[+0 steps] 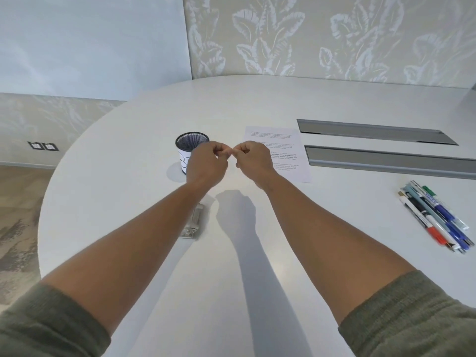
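Black wire-mesh pen cup [192, 145] with white label stands upright on white tabletop [309, 240], just behind left hand [206, 163]; right hand [253, 161] meets it right of cup, fingers [242, 148] of both curled, tips pinched together, contents indiscernible; best centre over rim before releasing.

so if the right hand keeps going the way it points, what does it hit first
The left hand: the right hand points left at it, and their fingertips seem to touch. Beyond that stands the cup, though depth is unclear.
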### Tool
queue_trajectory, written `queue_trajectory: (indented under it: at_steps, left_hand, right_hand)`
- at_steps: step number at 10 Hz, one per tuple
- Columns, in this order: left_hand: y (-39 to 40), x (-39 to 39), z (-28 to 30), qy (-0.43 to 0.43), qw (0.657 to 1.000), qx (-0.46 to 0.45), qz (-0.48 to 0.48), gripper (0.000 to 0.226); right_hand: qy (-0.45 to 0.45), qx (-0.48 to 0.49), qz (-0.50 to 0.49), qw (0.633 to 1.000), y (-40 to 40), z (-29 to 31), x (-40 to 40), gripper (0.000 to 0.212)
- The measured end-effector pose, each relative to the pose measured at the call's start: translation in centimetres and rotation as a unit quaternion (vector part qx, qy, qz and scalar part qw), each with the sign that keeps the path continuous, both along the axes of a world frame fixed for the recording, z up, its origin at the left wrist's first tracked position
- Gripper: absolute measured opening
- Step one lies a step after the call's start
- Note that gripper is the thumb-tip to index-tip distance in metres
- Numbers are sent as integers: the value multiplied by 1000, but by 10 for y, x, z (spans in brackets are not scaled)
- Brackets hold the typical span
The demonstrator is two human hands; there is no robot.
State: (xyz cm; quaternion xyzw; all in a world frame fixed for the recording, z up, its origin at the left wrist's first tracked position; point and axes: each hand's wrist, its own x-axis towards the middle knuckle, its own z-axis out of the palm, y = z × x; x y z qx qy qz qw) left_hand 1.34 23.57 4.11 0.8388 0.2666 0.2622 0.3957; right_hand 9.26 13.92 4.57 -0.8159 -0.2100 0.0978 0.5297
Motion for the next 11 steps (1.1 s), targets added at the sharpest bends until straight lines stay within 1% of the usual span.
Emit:
queue_trajectory:
  at_steps: [2, 3, 4, 5, 6, 7, 8, 9, 10, 11]
  left_hand:
    - [46, 2, 25, 8, 999, -22, 45, 9]
    - [66, 0, 32, 15, 998, -15, 62, 8]
    - [84, -1, 34, 28, 996, -10, 80, 10]
    - [98, -2, 31, 52, 995, -12, 87, 10]
    - [111, -1, 27, 71, 994, -7, 83, 8]
    - [119, 0, 23, 91, 993, 5, 69, 11]
    - [124, 3, 20, 109, 992, 16, 59, 16]
    - [125, 4, 19, 108, 992, 22, 60, 15]
    - [124, 4, 20, 98, 993, 16, 66, 9]
    - [121, 5, 19, 85, 993, 15, 77, 7]
  right_hand:
    - [-4, 13, 22, 1000, 39, 19, 2, 21]
    - [-8, 3, 35, 999, 59, 24, 3, 19]
    - [-20, -16, 52, 998, 77, 24, 6, 11]
    - [-38, -44, 65, 996, 93, 25, 9, 11]
    - [-55, -80, 66, 993, 105, 26, 13, 15]
    - [-68, -120, 73, 988, 111, 26, 17, 20]
    - [-70, -132, 67, 987, 116, 20, 20, 21]
    - [-77, -129, 43, 988, 116, 17, 20, 15]
    - [-75, -115, 40, 990, 111, 15, 17, 13]
    - [-91, -87, 25, 992, 109, 15, 15, 20]
